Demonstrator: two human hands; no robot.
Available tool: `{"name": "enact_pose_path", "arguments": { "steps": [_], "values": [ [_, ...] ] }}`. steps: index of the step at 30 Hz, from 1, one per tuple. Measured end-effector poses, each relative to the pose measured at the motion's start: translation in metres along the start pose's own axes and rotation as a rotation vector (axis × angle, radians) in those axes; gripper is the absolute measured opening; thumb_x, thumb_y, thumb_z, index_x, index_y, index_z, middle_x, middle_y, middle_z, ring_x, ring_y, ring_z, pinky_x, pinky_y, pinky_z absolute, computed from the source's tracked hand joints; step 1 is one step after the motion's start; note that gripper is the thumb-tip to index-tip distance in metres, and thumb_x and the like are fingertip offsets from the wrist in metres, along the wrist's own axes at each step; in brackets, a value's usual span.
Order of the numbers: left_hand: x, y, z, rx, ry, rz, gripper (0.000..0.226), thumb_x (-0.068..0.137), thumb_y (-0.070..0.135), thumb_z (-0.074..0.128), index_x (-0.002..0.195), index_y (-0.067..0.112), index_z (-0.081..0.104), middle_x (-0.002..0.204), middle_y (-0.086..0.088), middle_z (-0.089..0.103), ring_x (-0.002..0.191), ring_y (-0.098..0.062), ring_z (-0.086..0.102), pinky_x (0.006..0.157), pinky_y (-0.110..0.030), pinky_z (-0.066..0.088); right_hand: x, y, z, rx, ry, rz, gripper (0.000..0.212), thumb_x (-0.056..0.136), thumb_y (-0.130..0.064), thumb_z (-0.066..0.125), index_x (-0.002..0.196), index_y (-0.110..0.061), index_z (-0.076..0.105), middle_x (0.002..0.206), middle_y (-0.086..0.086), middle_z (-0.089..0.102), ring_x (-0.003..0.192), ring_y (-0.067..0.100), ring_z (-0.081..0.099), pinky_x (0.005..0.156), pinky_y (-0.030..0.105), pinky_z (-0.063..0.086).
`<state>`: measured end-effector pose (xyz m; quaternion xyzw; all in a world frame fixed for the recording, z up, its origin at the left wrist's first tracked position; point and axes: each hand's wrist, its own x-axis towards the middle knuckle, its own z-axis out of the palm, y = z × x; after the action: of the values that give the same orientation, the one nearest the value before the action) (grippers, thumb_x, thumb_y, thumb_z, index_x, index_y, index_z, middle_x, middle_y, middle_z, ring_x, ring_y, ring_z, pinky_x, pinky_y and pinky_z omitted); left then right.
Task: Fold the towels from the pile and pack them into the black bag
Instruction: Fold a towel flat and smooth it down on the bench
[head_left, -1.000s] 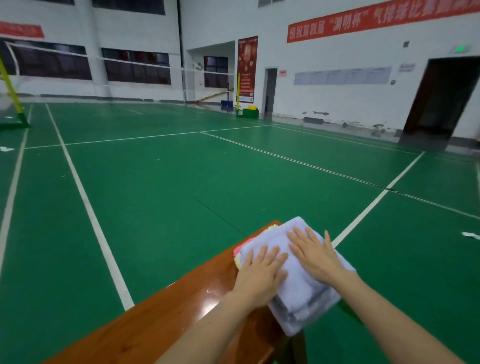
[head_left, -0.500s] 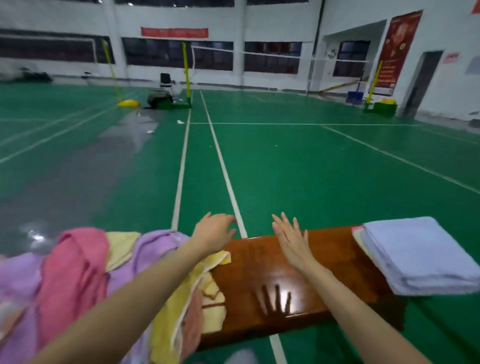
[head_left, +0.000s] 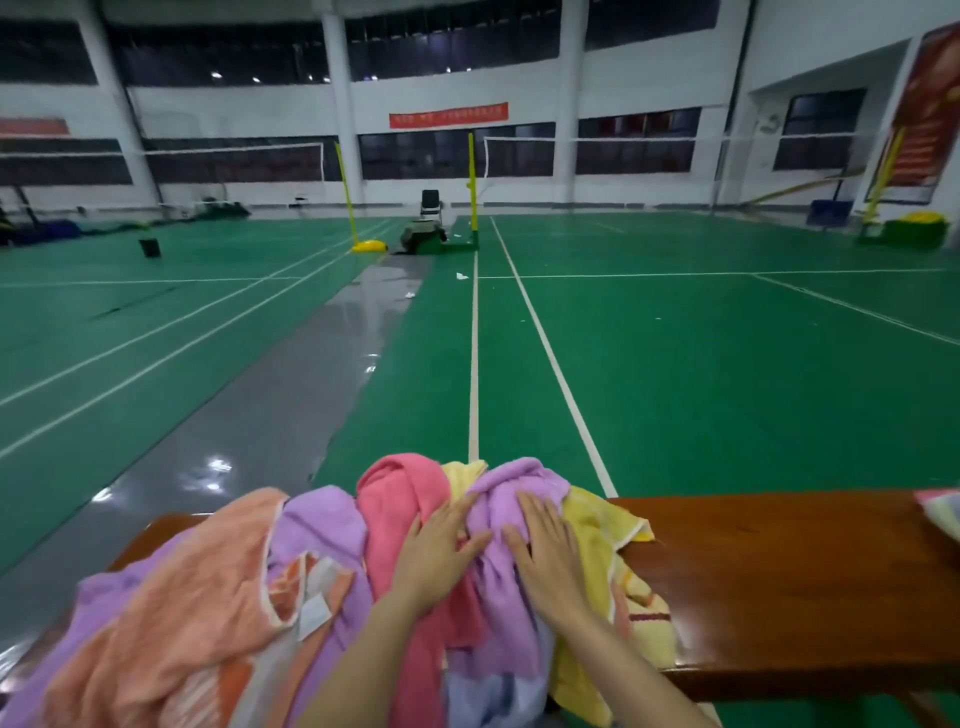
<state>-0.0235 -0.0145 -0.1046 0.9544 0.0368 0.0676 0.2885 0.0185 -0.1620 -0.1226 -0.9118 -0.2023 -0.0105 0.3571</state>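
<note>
Towels (head_left: 291, 587) in orange, purple, pink and yellow lie heaped on the left part of a wooden desk (head_left: 779, 582), with the left hand (head_left: 441, 551) and right hand (head_left: 545, 558) resting side by side, fingers released, on a purple towel (head_left: 514, 488).

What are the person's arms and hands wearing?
Nothing that shows. Both forearms are bare up to the bottom edge of the picture, so no sleeves are in view. The left hand and the right hand have no gloves. I can see no watch, bracelet or ring, though the picture is a bit too soft to rule out a thin ring.
</note>
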Motion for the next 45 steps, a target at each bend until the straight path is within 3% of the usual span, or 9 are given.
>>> {"name": "enact_pose_path", "arguments": {
  "steps": [3, 7, 10, 14, 21, 26, 34, 41, 45],
  "values": [
    [0.003, -0.005, -0.006, -0.4, 0.034, -0.086, 0.045, 0.073, 0.052, 0.062, 0.113, 0.034, 0.052, 0.117, 0.006, 0.059, 0.111, -0.013, 0.054, 0.091, -0.017, 0.042, 0.003, 0.004, 0.002, 0.086, 0.115, -0.008, 0.063, 0.095, -0.046, 0.043, 0.146, -0.012, 0.027, 0.152, 0.003, 0.029, 0.139, 0.014, 0.026, 0.111, 0.022, 0.015],
    [0.008, -0.012, -0.01, -0.697, 0.117, -0.147, 0.024, 0.074, -0.003, 0.073, 0.089, 0.009, 0.059, 0.086, -0.004, 0.059, 0.083, -0.015, 0.052, 0.065, -0.006, 0.043, 0.001, 0.004, -0.001, 0.496, 0.198, 0.109, 0.087, 0.068, -0.048, 0.077, 0.137, -0.013, 0.037, 0.139, -0.001, 0.043, 0.127, 0.014, 0.041, 0.109, 0.027, 0.031],
    [0.011, -0.012, -0.014, -0.866, 0.127, -0.195, 0.03, 0.067, -0.006, 0.07, 0.09, 0.01, 0.058, 0.084, -0.005, 0.061, 0.075, -0.011, 0.055, 0.06, -0.009, 0.046, 0.005, 0.011, -0.004, 0.65, 0.218, 0.174, 0.104, 0.045, -0.074, 0.072, 0.128, -0.015, 0.049, 0.123, -0.002, 0.059, 0.114, 0.013, 0.056, 0.095, 0.027, 0.046],
    [0.011, -0.01, -0.015, -0.888, 0.095, -0.197, 0.051, 0.052, 0.01, 0.053, 0.101, 0.015, 0.065, 0.095, 0.002, 0.067, 0.088, -0.01, 0.059, 0.076, -0.016, 0.05, 0.006, 0.015, -0.01, 0.655, 0.183, 0.169, 0.065, 0.071, -0.038, 0.079, 0.124, -0.011, 0.053, 0.117, -0.001, 0.062, 0.106, 0.013, 0.057, 0.076, 0.011, 0.042],
    [0.007, -0.01, -0.015, -0.868, 0.007, -0.201, 0.046, 0.049, 0.009, 0.05, 0.087, 0.017, 0.074, 0.075, 0.006, 0.069, 0.075, -0.011, 0.053, 0.062, -0.011, 0.045, 0.013, 0.004, -0.018, 0.511, 0.208, 0.059, 0.023, 0.081, -0.026, 0.071, 0.101, -0.016, 0.064, 0.122, -0.007, 0.051, 0.112, 0.01, 0.048, 0.092, 0.026, 0.043],
    [0.005, -0.014, -0.016, -0.922, -0.083, -0.16, 0.045, 0.076, 0.004, 0.07, 0.114, 0.024, 0.059, 0.108, 0.006, 0.066, 0.1, -0.009, 0.062, 0.078, -0.018, 0.052, 0.019, -0.016, -0.036, 0.43, 0.275, 0.051, 0.038, 0.086, -0.01, 0.063, 0.055, -0.015, 0.042, 0.057, -0.004, 0.043, 0.057, 0.011, 0.038, 0.051, 0.016, 0.033],
    [0.003, 0.014, -0.004, -0.43, 0.294, -0.022, 0.035, 0.059, 0.053, 0.049, 0.063, 0.021, 0.061, 0.052, 0.009, 0.052, 0.054, -0.005, 0.04, 0.065, -0.03, 0.036, 0.028, -0.035, -0.038, 0.557, 0.156, 0.2, 0.036, 0.094, -0.022, 0.054, 0.061, -0.01, 0.054, 0.056, 0.002, 0.051, 0.062, 0.022, 0.052, 0.07, 0.043, 0.05],
    [-0.005, 0.046, 0.008, -0.423, 0.365, -0.031, 0.015, 0.087, 0.012, 0.054, 0.093, 0.021, 0.066, 0.071, 0.007, 0.063, 0.071, -0.02, 0.061, 0.072, -0.039, 0.049, 0.03, -0.041, -0.042, 0.51, 0.082, 0.307, 0.019, 0.083, -0.017, 0.067, 0.08, 0.001, 0.068, 0.062, 0.005, 0.057, 0.063, 0.017, 0.052, 0.06, 0.026, 0.043],
    [-0.004, 0.045, 0.005, -0.365, 0.352, -0.134, 0.013, 0.088, 0.029, 0.058, 0.09, 0.022, 0.048, 0.077, 0.006, 0.062, 0.074, -0.019, 0.062, 0.065, -0.031, 0.046, 0.03, -0.047, -0.039, 0.485, 0.091, 0.301, 0.014, 0.082, -0.011, 0.066, 0.07, -0.005, 0.068, 0.056, 0.001, 0.058, 0.07, 0.02, 0.058, 0.069, 0.027, 0.048]
  ]
}}
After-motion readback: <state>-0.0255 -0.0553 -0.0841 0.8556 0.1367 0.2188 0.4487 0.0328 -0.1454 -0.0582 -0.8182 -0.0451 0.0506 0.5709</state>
